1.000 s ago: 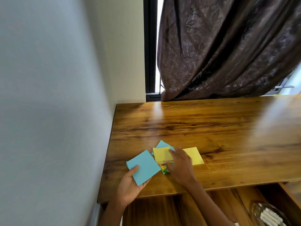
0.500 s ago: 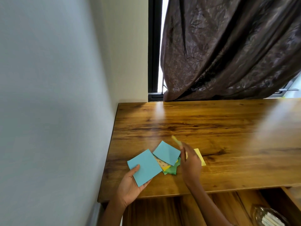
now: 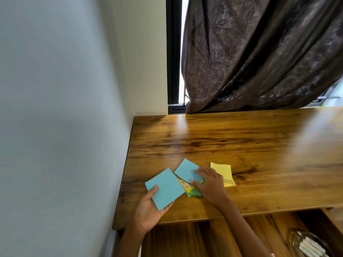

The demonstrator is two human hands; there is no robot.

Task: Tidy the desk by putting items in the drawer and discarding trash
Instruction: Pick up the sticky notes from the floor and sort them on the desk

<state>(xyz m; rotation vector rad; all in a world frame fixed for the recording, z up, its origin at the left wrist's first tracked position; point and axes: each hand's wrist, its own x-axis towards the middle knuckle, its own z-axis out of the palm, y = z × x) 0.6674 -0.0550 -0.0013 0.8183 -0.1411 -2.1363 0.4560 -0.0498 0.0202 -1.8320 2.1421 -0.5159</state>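
Observation:
On the wooden desk [image 3: 241, 141], near its front left corner, lies a small heap of coloured paper squares. My left hand [image 3: 150, 210] holds a blue square [image 3: 164, 188] by its lower corner, thumb on top. A second blue square [image 3: 186, 170] lies on the heap, and my right hand [image 3: 209, 182] rests on it with fingers spread and pressing down. Under it peek a patterned yellow sheet [image 3: 184, 184] and a green sheet [image 3: 194, 192]. A yellow square [image 3: 222, 171] lies just right of my right hand.
A white wall runs along the desk's left edge. A dark curtain [image 3: 259, 52] hangs behind the desk over a window. Below the desk's front edge a wooden drawer [image 3: 204, 238] stands open, with a clear glass dish [image 3: 308, 244] at its right.
My right hand lifted a yellow square off the heap, set it down to the right, and came back onto the uncovered blue square. My left hand kept its blue square still.

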